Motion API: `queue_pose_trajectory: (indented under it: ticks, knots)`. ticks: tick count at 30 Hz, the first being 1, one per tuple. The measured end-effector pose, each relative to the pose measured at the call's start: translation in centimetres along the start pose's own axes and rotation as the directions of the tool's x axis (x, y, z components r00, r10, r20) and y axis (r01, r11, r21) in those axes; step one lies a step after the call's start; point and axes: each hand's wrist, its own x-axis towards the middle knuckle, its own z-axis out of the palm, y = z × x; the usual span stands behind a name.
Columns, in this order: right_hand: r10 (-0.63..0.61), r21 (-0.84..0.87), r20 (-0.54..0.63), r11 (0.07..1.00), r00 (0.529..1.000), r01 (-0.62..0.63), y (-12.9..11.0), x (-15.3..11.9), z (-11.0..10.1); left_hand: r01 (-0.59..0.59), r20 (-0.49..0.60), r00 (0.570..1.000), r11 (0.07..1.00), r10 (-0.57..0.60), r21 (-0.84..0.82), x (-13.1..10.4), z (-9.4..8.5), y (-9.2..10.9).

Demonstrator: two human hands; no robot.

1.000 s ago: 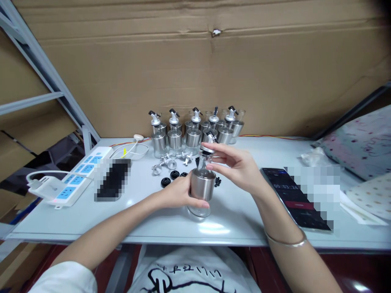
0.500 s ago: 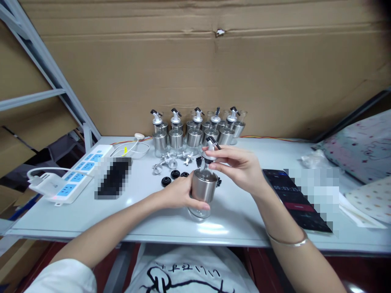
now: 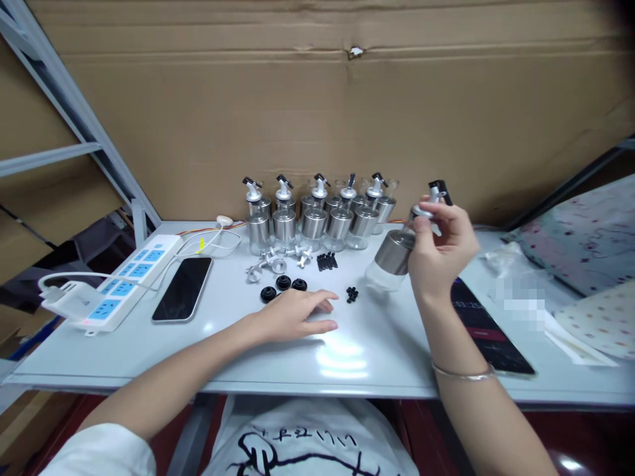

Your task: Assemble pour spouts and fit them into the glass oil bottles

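A glass oil bottle with a steel sleeve point(image 3: 395, 252) hangs tilted over the table, its base towards the left. My right hand point(image 3: 442, 248) grips it at the neck, just under the silver pourer top point(image 3: 434, 196) with its black flap. Low over the table, my left hand point(image 3: 300, 315) is open with fingers apart and holds nothing. Beside it lie several black round stoppers point(image 3: 268, 294). Small black plugs point(image 3: 352, 294) form a little heap between my hands. Behind are silver spout pieces point(image 3: 278, 265) and short black levers point(image 3: 327, 262).
Rows of similar bottles point(image 3: 314, 225) stand at the back against a cardboard wall point(image 3: 297, 119), several in front with pourers. On the left are a white power strip point(image 3: 129, 281) and a phone point(image 3: 182, 289). A dark tablet point(image 3: 489, 334) lies under my right forearm.
My right hand has carried the bottle up and to the right, tilting it. My left hand has let go of the bottle's body and stays near its former place, fingers opened.
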Motion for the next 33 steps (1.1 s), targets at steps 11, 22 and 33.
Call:
queue_pose_trajectory:
  ticks: [11, 22, 33]
  knots:
    - [-0.035, -0.301, 0.071, 0.952, 0.997, 0.055, 4.8, 0.9, -0.3, -0.033, -0.002, 0.999, 0.994, 0.033, 0.109, -0.1, -0.1, 0.3]
    - [0.05, -0.501, 0.304, 0.858, 0.951, 0.115, 8.0, 0.0, 0.3, -0.134, 0.013, 0.991, 0.966, 0.134, 0.222, 0.0, 0.1, 0.8]
    - [0.346, -0.403, 0.306, 0.891, 0.887, -0.208, 13.8, -0.6, 0.5, -0.236, -0.688, 0.702, 0.972, 0.184, 0.02, -0.7, -1.6, 0.4]
